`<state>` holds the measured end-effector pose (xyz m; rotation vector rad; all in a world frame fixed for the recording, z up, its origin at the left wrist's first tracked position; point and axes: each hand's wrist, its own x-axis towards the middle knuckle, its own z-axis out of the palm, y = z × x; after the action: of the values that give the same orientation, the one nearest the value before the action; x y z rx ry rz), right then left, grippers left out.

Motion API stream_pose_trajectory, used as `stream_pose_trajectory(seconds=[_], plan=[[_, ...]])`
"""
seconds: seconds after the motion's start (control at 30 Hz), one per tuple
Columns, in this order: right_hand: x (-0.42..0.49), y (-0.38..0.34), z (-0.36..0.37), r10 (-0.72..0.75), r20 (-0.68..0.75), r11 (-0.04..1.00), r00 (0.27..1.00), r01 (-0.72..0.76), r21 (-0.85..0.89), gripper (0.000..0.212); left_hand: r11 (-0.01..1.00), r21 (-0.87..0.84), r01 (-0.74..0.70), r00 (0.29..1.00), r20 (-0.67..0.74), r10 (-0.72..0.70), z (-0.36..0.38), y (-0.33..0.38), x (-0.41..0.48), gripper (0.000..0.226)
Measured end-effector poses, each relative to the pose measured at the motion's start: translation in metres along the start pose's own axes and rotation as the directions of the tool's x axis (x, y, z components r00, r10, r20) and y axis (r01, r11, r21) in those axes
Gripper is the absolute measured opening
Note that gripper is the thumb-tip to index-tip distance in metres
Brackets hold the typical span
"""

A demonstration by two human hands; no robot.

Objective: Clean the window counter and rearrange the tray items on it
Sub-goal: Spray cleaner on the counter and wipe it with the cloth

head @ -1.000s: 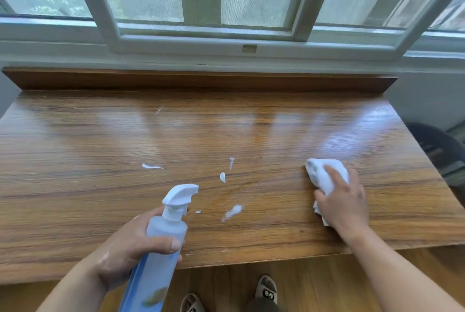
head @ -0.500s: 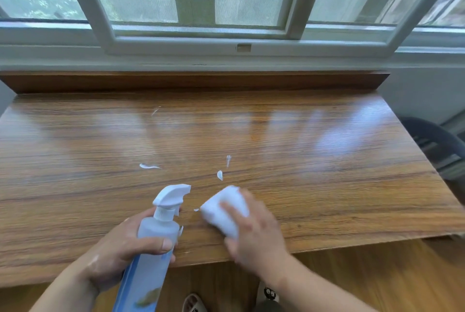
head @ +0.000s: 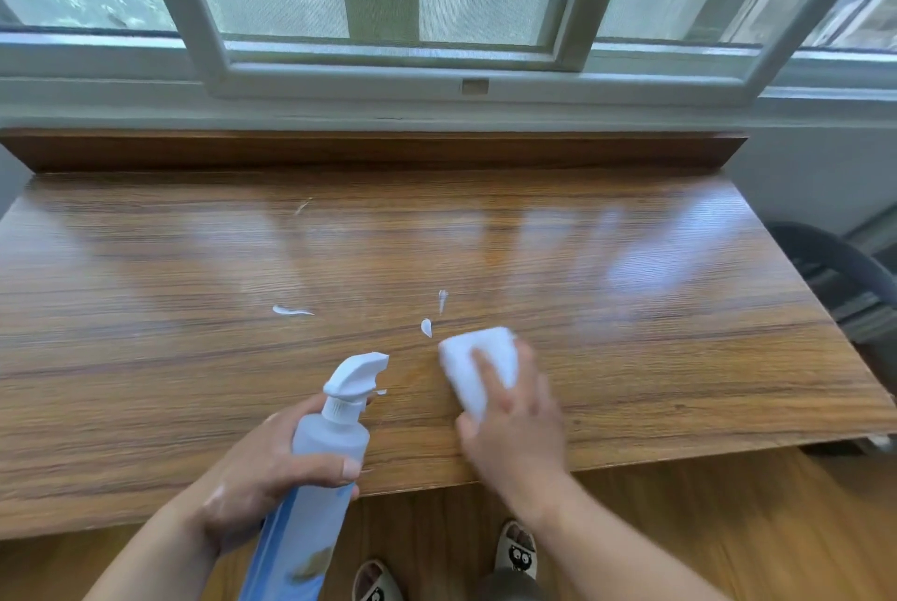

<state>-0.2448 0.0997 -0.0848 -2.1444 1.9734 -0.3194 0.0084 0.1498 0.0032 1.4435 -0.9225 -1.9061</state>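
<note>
Glossy wood-grain counter [head: 631, 309], 3 white foam smears [head: 426, 328], cloth [head: 478, 362] beside.

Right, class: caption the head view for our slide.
Right hand wipes foam off wooden counter with white cloth; left hand holds spray bottle.

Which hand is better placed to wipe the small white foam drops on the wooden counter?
The right hand: it presses the white cloth beside the nearest foam drop. The left hand is occupied gripping the blue spray bottle.

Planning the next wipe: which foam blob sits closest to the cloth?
The small teardrop blob, just off the cloth's far left corner; the streak lies farther left.
</note>
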Motion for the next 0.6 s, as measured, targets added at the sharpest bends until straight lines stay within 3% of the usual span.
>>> stream_pose_trajectory(seconds=[0.1,0.2,0.27,0.33,0.47,0.6], plan=[[-0.033,-0.041,0.016,-0.245,0.058,0.968,0.968,0.241,0.074,0.082,1.0,-0.002,-0.007,1.0,-0.013,0.007,-0.007,-0.002,0.0,0.07],[-0.024,-0.034,0.015,-0.317,0.11,0.947,0.942,0.309,0.089,0.079,1.0,0.016,-0.017,1.0,-0.008,0.017,-0.012,-0.001,0.001,0.069],[0.006,-0.006,0.01,-0.216,0.032,0.975,0.976,0.214,0.06,0.075,1.0,0.017,-0.017,1.0,0.016,0.017,-0.014,0.001,0.002,0.071],[0.052,0.038,-0.003,0.013,-0.024,1.0,1.0,-0.012,0.021,0.071,1.0,0.019,-0.017,1.0,0.021,0.017,-0.016,0.002,0.004,0.071],[0.111,0.108,-0.042,0.399,-0.064,0.916,0.915,-0.395,0.064,0.066,0.999,0.018,-0.032,0.999,0.02,0.032,-0.012,0.01,0.007,0.067],[0.115,0.111,-0.042,0.457,-0.106,0.889,0.883,-0.457,0.033,0.061,0.998,0.051,-0.039,0.999,0.021,0.038,0.001,0.022,0.018,0.06]])
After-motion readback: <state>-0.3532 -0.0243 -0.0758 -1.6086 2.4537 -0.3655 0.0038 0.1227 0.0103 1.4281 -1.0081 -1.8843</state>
